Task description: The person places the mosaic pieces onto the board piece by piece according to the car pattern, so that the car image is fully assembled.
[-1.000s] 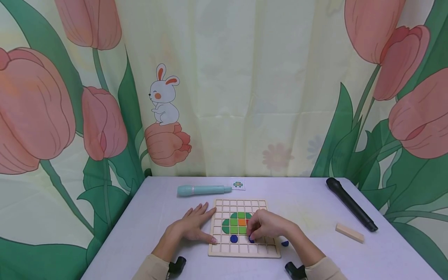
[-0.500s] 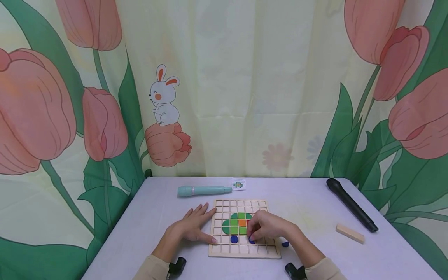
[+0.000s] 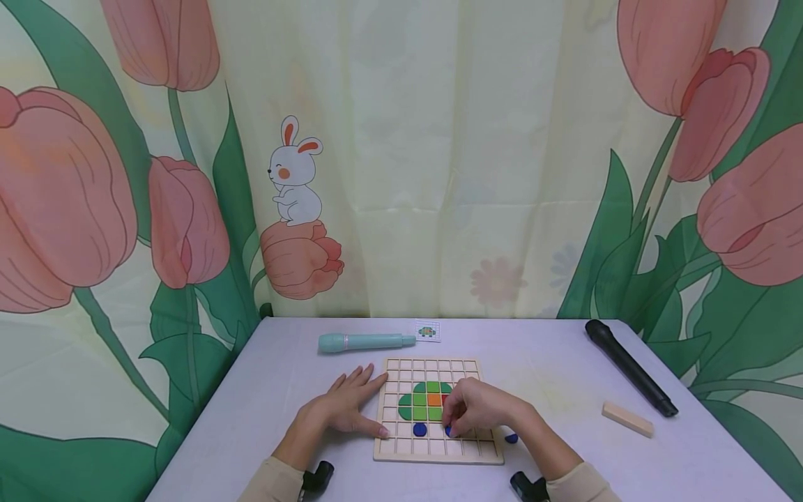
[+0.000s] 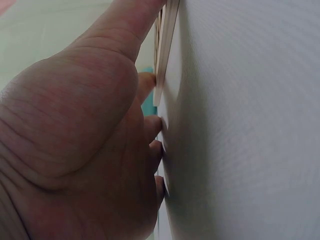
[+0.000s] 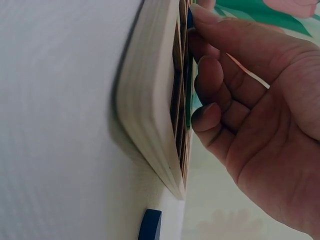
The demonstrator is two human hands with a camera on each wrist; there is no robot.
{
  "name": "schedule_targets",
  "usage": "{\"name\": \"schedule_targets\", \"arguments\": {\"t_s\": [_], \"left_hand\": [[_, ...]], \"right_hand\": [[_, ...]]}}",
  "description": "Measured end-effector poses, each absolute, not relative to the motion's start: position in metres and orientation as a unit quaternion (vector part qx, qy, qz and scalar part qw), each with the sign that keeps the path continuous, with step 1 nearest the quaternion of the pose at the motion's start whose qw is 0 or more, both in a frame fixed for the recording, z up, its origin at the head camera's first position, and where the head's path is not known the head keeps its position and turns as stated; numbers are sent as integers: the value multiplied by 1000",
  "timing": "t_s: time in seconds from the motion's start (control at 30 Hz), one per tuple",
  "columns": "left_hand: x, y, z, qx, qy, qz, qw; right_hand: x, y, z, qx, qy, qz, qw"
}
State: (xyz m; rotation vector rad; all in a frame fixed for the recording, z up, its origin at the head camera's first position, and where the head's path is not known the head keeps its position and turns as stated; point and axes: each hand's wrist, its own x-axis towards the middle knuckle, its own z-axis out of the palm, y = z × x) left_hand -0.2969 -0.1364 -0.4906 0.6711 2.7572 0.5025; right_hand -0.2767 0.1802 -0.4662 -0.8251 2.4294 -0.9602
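My left hand (image 3: 345, 404) lies with its fingers spread at the left edge of a wooden grid board (image 3: 439, 453); the thumb rests on the frame and the other fingertips touch the table and the board's side. Over the board's lower middle, my right hand (image 3: 479, 404) pinches a small blue piece (image 5: 190, 19) between thumb and index finger, down at a grid cell. The fingers cover most of that piece in the head view. To its left, a round blue piece (image 3: 419, 429) sits in the grid. Above are green tiles (image 3: 419, 399), an orange tile (image 3: 434, 399) and a partly hidden red one.
Another blue piece (image 3: 511, 438) lies on the table just right of the board, by my right wrist. Behind the board are a light-blue microphone-shaped object (image 3: 366, 341) and a small pattern card (image 3: 428, 330). A wooden block (image 3: 627, 418) and a black microphone (image 3: 630, 366) lie to the right.
The blue piece under my right fingertips has shifted very slightly to the left within the same area. My left hand stays in place on the board's edge.
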Motion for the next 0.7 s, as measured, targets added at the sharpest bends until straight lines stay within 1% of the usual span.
{"name": "schedule_targets", "arguments": {"t_s": [0.33, 0.53, 0.7], "left_hand": [[-298, -136, -491, 228, 949, 172, 134], [-299, -136, -492, 225, 949, 172, 135], [-299, -136, -492, 226, 950, 172, 134]], "right_hand": [[-277, 184, -464, -308, 869, -337, 189], [-280, 201, -461, -295, 871, -351, 175], [-282, 221, -455, -274, 872, -367, 175]]}}
